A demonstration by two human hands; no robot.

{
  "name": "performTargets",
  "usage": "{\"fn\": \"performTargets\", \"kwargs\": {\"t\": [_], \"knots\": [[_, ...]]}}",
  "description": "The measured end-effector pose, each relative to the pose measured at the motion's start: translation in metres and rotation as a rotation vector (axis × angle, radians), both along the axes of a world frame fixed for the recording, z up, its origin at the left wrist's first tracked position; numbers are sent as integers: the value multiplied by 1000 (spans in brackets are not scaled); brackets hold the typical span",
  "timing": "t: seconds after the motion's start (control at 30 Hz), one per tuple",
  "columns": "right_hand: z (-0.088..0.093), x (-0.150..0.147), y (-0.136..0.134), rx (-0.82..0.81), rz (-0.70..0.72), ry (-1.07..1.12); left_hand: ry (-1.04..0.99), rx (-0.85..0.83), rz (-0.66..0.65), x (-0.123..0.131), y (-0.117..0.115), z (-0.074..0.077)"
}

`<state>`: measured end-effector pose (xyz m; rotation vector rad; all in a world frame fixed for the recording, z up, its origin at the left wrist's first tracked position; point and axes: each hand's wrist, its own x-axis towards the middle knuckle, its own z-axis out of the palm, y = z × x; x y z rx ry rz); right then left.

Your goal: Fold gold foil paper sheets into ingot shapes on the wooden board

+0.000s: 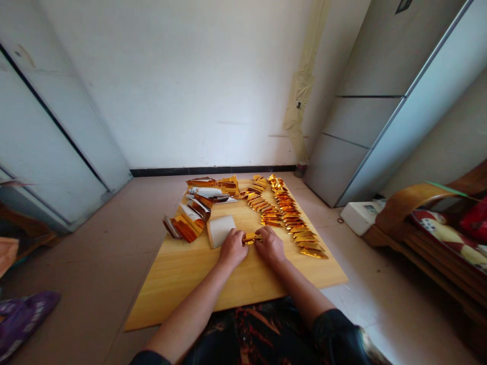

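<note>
Head view: what do the left grip (pixel 233 248) and right grip (pixel 269 247) have?

Both are clenched on one folded gold foil piece (pixel 252 238), which sits between them, one end in each grip, with the fingers pinching it.

What lies under them?

A pale wooden bench (pixel 190 286), set low over a tiled floor (pixel 102 263). Both forearms reach across it.

What's nearest the left grip?

A white paper pad (pixel 220 231) lies just beside it. Farther left and ahead is a loose heap of gold-and-white foil sheets (pixel 186 225).

And past the right grip?

A long curving row of folded gold foil pieces (pixel 291 218) runs ahead and to the right, with a shorter row (pixel 258 203) beside it, toward the top of the bench.

Anything well away from the grips?

To the right stands a grey refrigerator (pixel 365 116), with a white box (pixel 359 217) and a wooden sofa (pixel 418 238) nearer. A purple slipper (pixel 23 319) lies far left.
</note>
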<state>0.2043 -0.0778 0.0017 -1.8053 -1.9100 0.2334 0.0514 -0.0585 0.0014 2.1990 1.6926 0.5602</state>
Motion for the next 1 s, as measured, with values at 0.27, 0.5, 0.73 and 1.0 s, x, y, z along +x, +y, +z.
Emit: {"fn": "performTargets", "kwargs": {"t": [0.27,0.5,0.73,1.0], "knots": [[-4,2,2,0,-14,13,-26,8,10,-2,1,-6],[3,10,2,62,-42,-61,-61,18,13,-3,0,-5],[22,48,0,111,-174,-170,-86,27,4,-3,-3,-6],[18,55,10,80,-245,-252,-104,50,-1,-4,-4,-11]]}}
